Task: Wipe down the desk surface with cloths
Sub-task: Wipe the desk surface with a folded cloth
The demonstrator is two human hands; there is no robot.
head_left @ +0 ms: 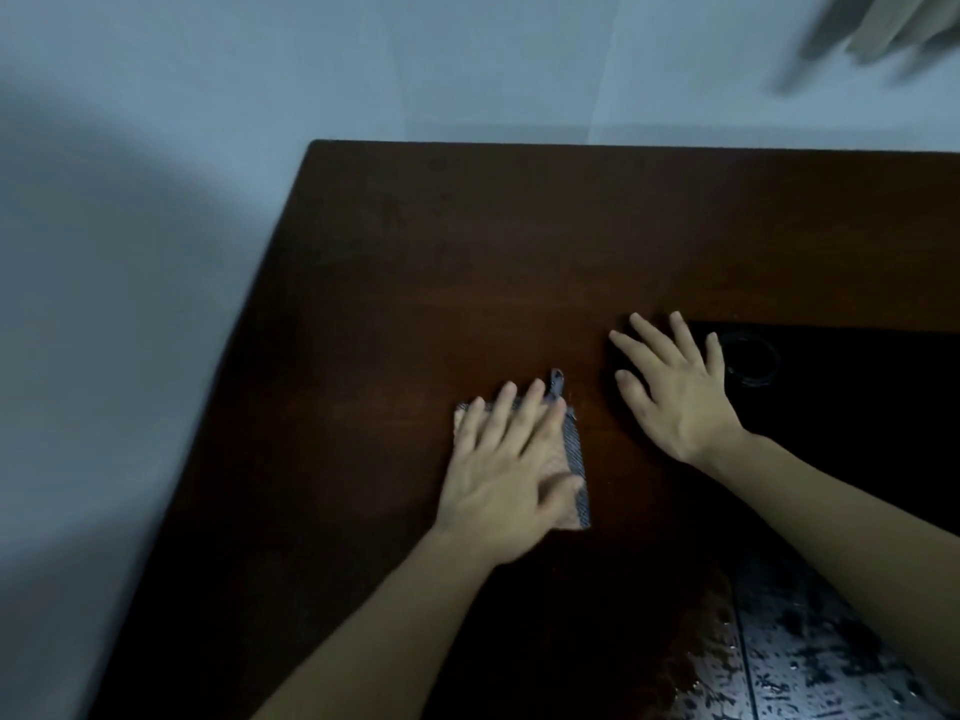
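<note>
A dark brown wooden desk (519, 241) fills the middle of the head view, its far left corner against a pale wall. My left hand (501, 470) lies flat with straight fingers on a small pinkish cloth (575, 459) with a grey edge and a hanging loop, pressing it to the desk. My right hand (675, 387) rests flat on the desk to the right of the cloth, fingers spread, beside a black mat (857, 407). Most of the cloth is hidden under my left hand.
A black ring-shaped object (753, 363) sits on the black mat just right of my right hand. Pale curtain fabric (883, 28) hangs blurred at the top right. Speckled dark floor tiles (810, 662) show past the desk's near right edge.
</note>
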